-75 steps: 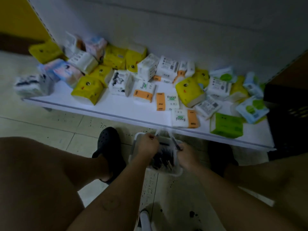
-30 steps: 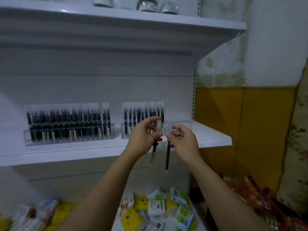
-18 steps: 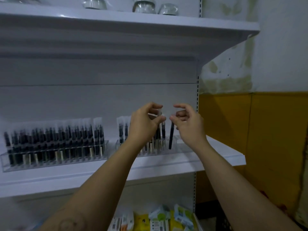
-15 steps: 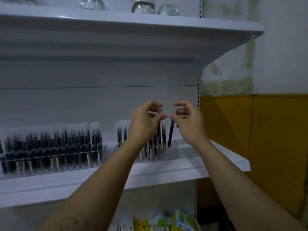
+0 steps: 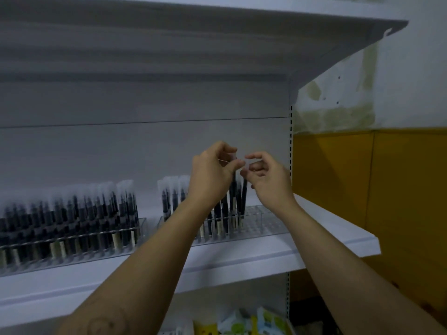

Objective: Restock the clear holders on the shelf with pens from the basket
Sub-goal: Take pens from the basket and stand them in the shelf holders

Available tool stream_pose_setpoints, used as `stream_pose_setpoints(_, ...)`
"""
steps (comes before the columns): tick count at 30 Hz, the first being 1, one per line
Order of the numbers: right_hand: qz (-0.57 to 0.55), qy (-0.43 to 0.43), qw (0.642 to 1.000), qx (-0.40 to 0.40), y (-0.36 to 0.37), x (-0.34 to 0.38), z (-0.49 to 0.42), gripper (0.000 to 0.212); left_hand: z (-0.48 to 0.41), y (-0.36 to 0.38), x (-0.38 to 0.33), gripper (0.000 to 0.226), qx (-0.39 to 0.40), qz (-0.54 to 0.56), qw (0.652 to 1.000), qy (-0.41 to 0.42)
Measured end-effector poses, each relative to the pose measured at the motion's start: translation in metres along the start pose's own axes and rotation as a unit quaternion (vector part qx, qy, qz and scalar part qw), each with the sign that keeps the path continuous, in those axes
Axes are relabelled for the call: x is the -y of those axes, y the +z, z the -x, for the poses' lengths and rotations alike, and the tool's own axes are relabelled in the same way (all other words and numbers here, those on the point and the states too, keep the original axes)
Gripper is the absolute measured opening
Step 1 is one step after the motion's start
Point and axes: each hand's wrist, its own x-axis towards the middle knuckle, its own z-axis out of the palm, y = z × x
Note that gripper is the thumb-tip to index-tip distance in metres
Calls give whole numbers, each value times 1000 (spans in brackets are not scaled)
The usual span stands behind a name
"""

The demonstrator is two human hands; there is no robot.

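Two clear holders stand on the white shelf (image 5: 244,258). The left holder (image 5: 142,224) is packed with dark pens in clear sleeves. The right holder (image 5: 267,220) has pens in its left part and bare slots on its right. My left hand (image 5: 211,176) pinches the sleeve top of a pen (image 5: 233,189) that stands among the last filled slots. My right hand (image 5: 267,181) is just to its right, fingertips on the sleeve top of another pen (image 5: 244,198) whose lower end is down in the holder. The basket is out of view.
An upper shelf (image 5: 314,13) overhangs my hands. The shelf's right end (image 5: 358,240) meets a yellow and white wall (image 5: 387,165). Coloured tissue packets (image 5: 244,322) lie on the bottom shelf below.
I took pens from the basket on the floor and rose to the shelf. Over the last half second both hands lowered their pens into the right holder's slots.
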Motion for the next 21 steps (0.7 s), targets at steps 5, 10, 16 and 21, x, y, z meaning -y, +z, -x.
stream_pose_setpoints(5, 97, -17, 992, 75, 0, -10, 14, 27, -1, -4, 0, 18, -11, -18, 1000, -11)
stream_pose_setpoints(10, 191, -13, 967, 167, -13, -15, 26, 56, 8, -2, 5, 22, 66, -106, 992, 10)
stream_pose_setpoints(16, 216, -12, 953, 212, -19, -13, 29, 72, 14, 3, 11, 24, 43, -216, 975, 9)
stream_pose_setpoints(21, 222, -2, 950, 219, -20, -10, 32, 74, 17, 5, 15, 23, 77, -268, 960, -4)
